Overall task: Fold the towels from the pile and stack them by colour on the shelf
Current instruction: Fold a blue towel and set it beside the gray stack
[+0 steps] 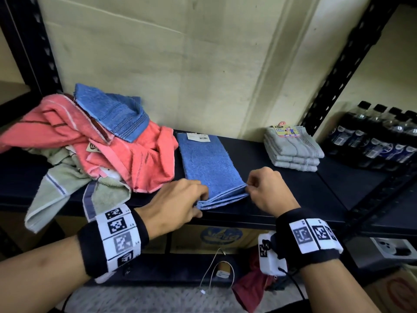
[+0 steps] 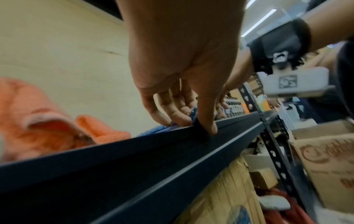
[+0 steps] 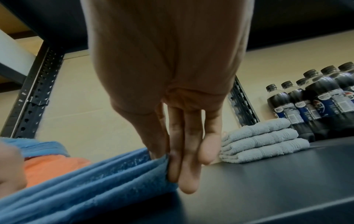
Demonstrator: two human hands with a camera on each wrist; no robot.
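The black shelf (image 1: 293, 186) carries, to the outer side of the left hand (image 1: 180, 199), a loose pile of pink, green and blue towels (image 1: 94, 143), and beyond and outward of the right hand (image 1: 268, 188), a stack of three folded grey towels (image 1: 293, 150) beside a pack of dark bottles (image 1: 379, 136). Between the two hands lies the folded blue towel (image 1: 207, 163), running away from them toward the wall, with a paper tag at its far end. Each hand pinches one near corner of this towel at the shelf's front edge, the left with thumb and curled fingers (image 2: 182, 115), the right with thumb against fingers (image 3: 174, 151).
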